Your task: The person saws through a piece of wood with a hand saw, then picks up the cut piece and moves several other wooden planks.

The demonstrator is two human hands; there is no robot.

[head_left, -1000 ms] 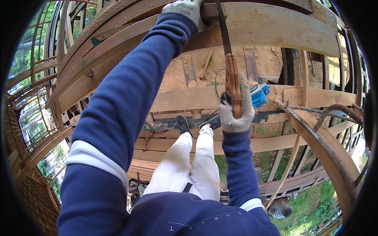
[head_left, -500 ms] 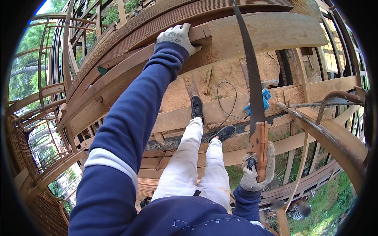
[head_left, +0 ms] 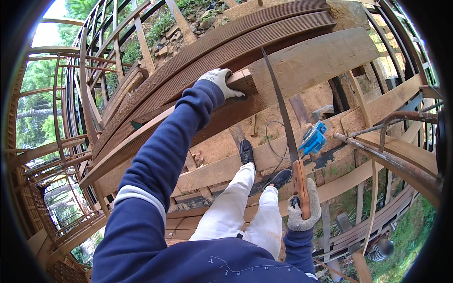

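Observation:
My left hand [head_left: 218, 81], in a pale work glove, grips a long wooden board [head_left: 243, 83] close to its right end, thumb on the near side and fingers over the far side. The board runs away to the lower left, and its dark side face is visible. In my gloved right hand [head_left: 307, 207] is a handsaw [head_left: 283, 109], held by its wooden handle. Its long blade points up and away, tip tilted left. The blade passes to the right of the board's end in the picture; whether they touch I cannot tell.
Beyond the board lie grooved brown decking boards [head_left: 264, 29] and a wide pale plank [head_left: 316, 59], dusted with sawdust. A blue corded power tool [head_left: 313, 138] rests on a beam by my feet. Rusty metal tubing [head_left: 401, 118] stands at right. Below right, a person [head_left: 381, 249] is on the grass.
The view has shifted. The board's end has come nearer to me with my left hand, showing more of its dark side. The saw has tilted further left, still in my right hand.

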